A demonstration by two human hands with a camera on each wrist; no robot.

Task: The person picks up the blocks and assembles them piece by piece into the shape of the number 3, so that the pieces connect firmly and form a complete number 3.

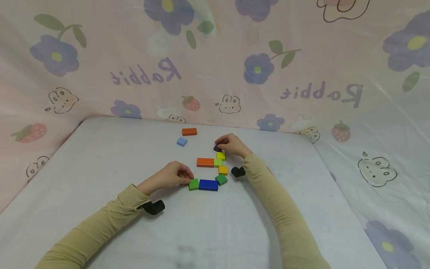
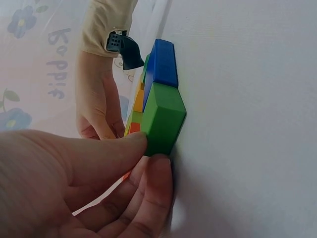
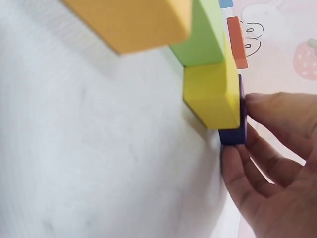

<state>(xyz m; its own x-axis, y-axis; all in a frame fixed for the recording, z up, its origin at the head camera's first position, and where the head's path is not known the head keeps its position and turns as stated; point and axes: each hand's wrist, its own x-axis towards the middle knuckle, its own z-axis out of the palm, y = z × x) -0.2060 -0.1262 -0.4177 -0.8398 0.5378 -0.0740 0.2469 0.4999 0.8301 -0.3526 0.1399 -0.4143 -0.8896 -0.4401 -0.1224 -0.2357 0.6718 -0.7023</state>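
Observation:
My left hand point(image 1: 173, 174) pinches the near end of a light green block point(image 2: 166, 116) between thumb and fingers. That block stands end to end with a dark blue block point(image 1: 208, 185) on the table. At the far end of the arrangement my right hand point(image 1: 235, 145) holds a dark purple block point(image 3: 234, 135) between thumb and fingertips, close against a yellow block point(image 3: 210, 94). A lime block point(image 1: 218, 162), an orange-yellow block point(image 1: 223, 170) and a dark green block point(image 1: 221, 179) run in a bent line between the hands. An orange-red block point(image 1: 205, 162) extends left from the lime one.
Farther back on the white table point(image 1: 134, 145) lie another orange-red block point(image 1: 189, 132) and a light blue block point(image 1: 181, 142). Black wrist devices point(image 1: 153, 207) hang beside both sleeves. A patterned cloth point(image 1: 215, 67) rises behind the table and along its sides.

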